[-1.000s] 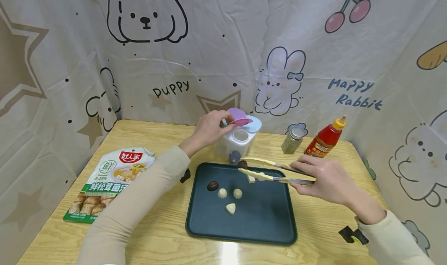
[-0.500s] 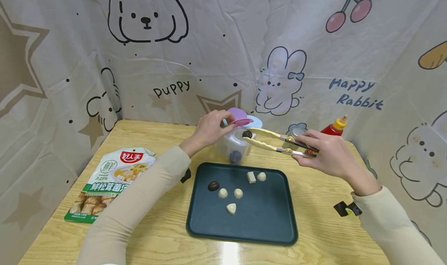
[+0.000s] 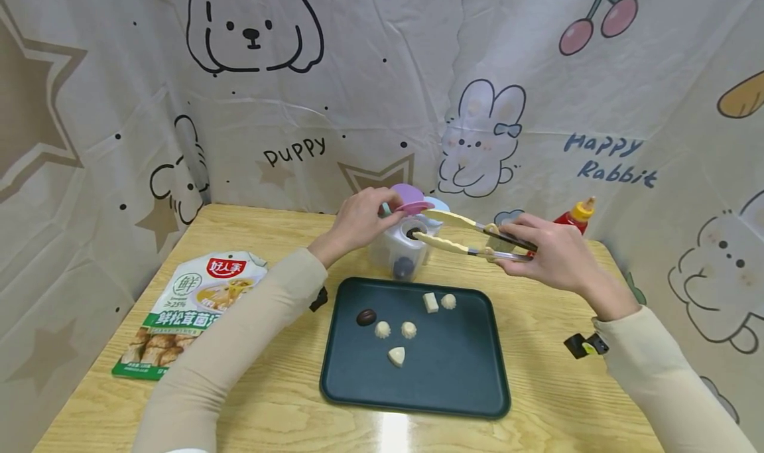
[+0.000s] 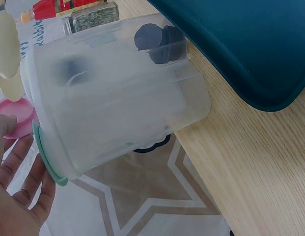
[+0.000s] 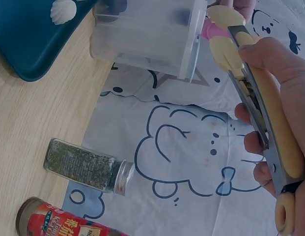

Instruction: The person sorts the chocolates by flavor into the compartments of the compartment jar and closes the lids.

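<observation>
From the head view, the left hand (image 3: 361, 222) is pinching the pink flip lid (image 3: 408, 205) of the clear plastic container (image 3: 404, 244) and holding it open at the far side of the surface (image 3: 286, 400). The right hand (image 3: 552, 253) is squeezing cream-coloured tongs (image 3: 462, 234), whose tips are gripping a dark chocolate (image 3: 414, 232) right over the container's opening. On the dark tray (image 3: 459, 373) near the person, another dark piece (image 3: 366, 317) and five pale pieces are lying apart from one another. At the left a soup packet (image 3: 190, 307) is showing Chinese characters and a "25%" mark; the backdrop is reading "puppy" and "Happy Rabbit".

From the left wrist view, the container (image 4: 118, 93) is showing dark pieces (image 4: 159, 42) already inside it, just beside the tray's edge (image 4: 250, 54).

From the right wrist view, the fingers (image 5: 270, 54) are curling round the tong handles (image 5: 270, 128); a spice jar (image 5: 86, 164) and a red sauce bottle (image 5: 59, 223) are lying beyond, the bottle's label too cut off to read.

A judgement: if the squeeze is slackening too early, the chocolate could be glancing off the rim and rolling away, or the tongs could be nudging the light container over
</observation>
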Demonstrator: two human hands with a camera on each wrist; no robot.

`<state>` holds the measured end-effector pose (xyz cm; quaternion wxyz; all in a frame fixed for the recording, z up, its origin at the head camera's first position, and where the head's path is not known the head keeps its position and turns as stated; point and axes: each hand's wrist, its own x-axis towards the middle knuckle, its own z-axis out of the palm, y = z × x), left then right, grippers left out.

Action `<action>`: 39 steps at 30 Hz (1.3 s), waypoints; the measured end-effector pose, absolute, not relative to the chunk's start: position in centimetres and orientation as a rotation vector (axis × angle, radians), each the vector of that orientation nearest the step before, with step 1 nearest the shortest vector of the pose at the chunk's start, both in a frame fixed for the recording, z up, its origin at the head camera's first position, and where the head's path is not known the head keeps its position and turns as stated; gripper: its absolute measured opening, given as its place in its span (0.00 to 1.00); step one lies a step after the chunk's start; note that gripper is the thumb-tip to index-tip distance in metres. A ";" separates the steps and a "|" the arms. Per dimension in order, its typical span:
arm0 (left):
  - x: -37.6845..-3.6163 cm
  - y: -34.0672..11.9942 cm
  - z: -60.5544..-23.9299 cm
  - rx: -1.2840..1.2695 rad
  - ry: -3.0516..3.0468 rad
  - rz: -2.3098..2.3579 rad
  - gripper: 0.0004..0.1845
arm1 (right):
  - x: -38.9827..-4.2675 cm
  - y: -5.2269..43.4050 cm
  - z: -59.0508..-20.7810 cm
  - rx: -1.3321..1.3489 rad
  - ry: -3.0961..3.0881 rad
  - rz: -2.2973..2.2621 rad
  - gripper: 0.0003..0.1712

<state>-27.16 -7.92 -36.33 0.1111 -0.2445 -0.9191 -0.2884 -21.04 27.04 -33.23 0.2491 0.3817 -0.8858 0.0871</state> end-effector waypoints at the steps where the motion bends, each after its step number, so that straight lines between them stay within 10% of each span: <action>1: -27.2 -7.9 -36.4 -0.719 -2.699 -0.846 0.10 | -20.9 27.1 -33.2 1.033 -2.422 0.236 0.27; 39: -27.4 -7.7 -36.2 -0.689 -2.720 -0.865 0.08 | -18.2 22.1 -41.8 1.296 -2.612 0.255 0.25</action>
